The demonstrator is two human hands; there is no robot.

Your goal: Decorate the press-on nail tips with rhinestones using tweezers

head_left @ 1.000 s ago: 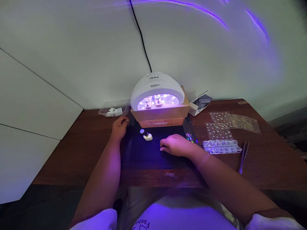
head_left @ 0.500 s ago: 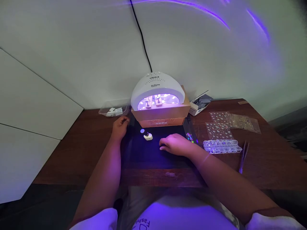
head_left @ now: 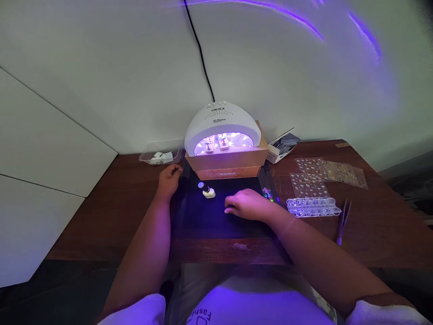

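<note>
My left hand rests at the left edge of the black mat, its fingers curled in loosely with nothing visible in them. On the mat's right half lies my right hand, empty, with a small gap between thumb and bent fingers. Between the hands is a small nail polish bottle with a dark cap, lying tilted. Behind them a white nail lamp glows purple on top of a cardboard box. Inside the lamp's opening are small stands with pieces on them, too small to make out.
A clear plastic tub with white pieces stands back left. On the right are an open white box, sticker sheets, a rhinestone case and tweezers. A black cable runs up the wall.
</note>
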